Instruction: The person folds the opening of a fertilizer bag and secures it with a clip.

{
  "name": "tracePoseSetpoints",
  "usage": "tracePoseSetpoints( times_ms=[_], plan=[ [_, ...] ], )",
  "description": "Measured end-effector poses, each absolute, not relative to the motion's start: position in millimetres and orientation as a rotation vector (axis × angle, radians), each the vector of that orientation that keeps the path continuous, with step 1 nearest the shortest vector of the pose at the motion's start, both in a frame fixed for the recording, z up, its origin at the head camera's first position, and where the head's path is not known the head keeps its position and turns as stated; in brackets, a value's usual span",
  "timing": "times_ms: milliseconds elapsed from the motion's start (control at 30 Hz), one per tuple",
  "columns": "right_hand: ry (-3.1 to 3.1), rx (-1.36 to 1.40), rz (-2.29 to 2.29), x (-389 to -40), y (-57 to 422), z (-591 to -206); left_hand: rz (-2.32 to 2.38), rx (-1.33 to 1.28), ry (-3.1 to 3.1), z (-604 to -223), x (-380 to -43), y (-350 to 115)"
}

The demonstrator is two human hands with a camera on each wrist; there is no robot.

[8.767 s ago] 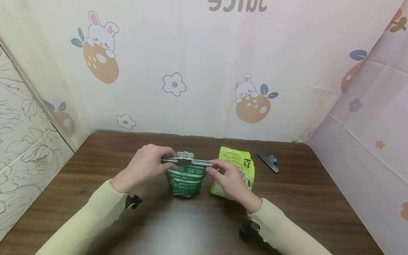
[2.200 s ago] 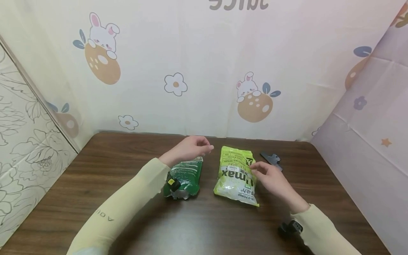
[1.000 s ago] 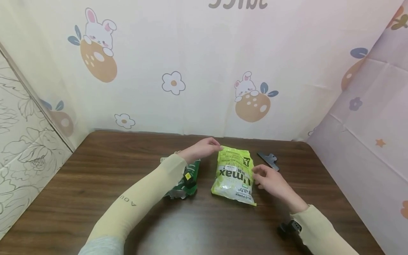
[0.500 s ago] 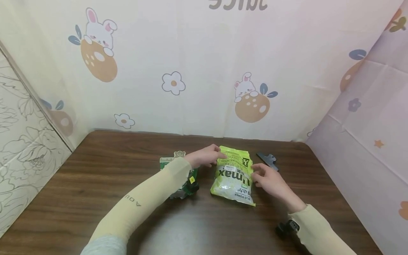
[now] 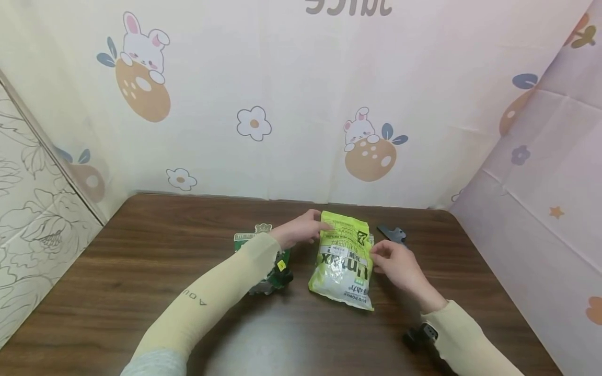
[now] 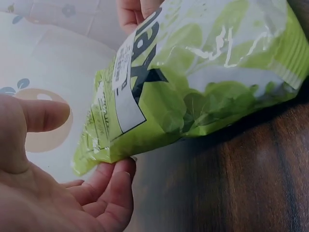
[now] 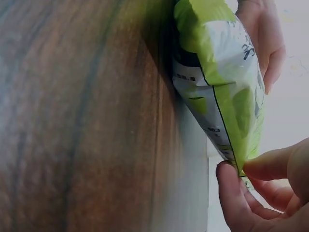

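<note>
A plump yellow-green and white plastic bag [image 5: 342,261] with black "Umax" lettering lies tilted, its far end raised. My left hand [image 5: 301,230] is at its far left corner. In the left wrist view, the left fingers [image 6: 113,186] reach under the bag's edge, and the thumb stands apart above it. My right hand [image 5: 397,266] pinches the right edge between thumb and fingertips, as the right wrist view shows. To the left, a green bag [image 5: 240,244] with a silver clip [image 5: 263,228] on its top is partly hidden by the left sleeve.
A dark metal clip [image 5: 392,234] lies behind the right hand, partly covered by it. The brown wooden table [image 5: 164,224] ends at a printed curtain [image 5: 301,156] at the back. Another curtain stands along the right side.
The green bag was first held at its clipped top by both hands, then released. Both hands moved to the yellow-green bag, whose far end has risen in the last half second.
</note>
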State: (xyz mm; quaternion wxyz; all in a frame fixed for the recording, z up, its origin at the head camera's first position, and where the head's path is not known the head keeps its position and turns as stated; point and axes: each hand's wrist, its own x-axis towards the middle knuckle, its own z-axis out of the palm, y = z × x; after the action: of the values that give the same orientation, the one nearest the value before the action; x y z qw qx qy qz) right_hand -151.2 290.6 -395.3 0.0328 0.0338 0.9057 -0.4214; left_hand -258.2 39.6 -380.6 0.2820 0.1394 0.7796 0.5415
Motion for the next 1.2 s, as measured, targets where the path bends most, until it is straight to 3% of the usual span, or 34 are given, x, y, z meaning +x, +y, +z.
tracePoseSetpoints(
  times_ms=[633,1200],
  plan=[
    [2.813,0.135,-1.464,-147,286,-391,1.565,0.545,2.246,-377,-254,36],
    [2.610,-0.021,-1.644,-146,294,-394,1.584,0.628,2.345,-361,-242,32]
  ],
)
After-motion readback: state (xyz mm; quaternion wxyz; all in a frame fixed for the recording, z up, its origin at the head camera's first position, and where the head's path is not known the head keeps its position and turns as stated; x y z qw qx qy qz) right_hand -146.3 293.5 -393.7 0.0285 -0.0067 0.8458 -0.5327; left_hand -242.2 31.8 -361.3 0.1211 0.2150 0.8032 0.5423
